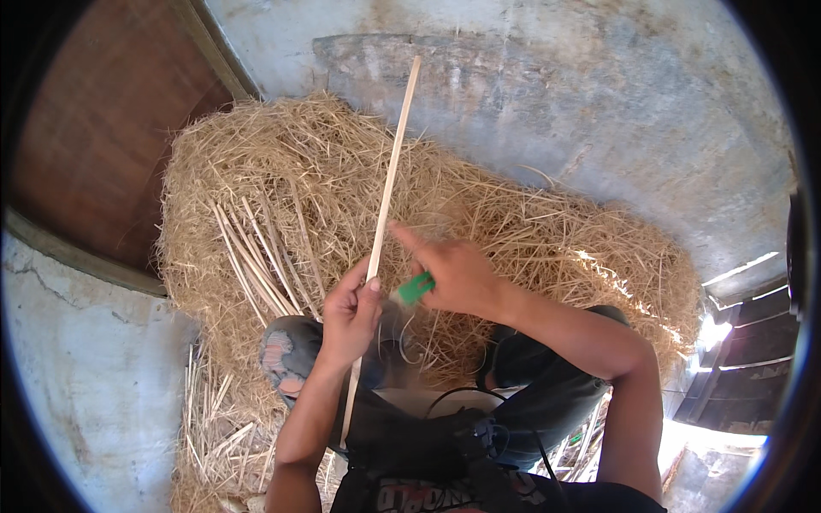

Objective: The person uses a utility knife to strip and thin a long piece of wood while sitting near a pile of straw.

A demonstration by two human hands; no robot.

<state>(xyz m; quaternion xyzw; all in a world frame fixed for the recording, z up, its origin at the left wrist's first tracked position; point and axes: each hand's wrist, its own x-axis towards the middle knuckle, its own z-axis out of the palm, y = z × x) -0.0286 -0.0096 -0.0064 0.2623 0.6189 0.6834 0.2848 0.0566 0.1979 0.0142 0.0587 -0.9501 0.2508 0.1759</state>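
A long, pale, flat wooden strip stands at a slant in front of me, its upper end tilted away toward the wall. My left hand grips it below its middle, thumb on top, and the lower end runs down past my wrist to my lap. My right hand is closed around a small green-handled tool, whose working end I cannot make out. The right index finger stretches out to the strip just above my left hand; whether it touches is unclear.
A big heap of straw-like shavings lies against the grey wall. Several cut strips rest on its left part. At the upper left is a brown panel in a wooden frame. My bent knees flank the work area.
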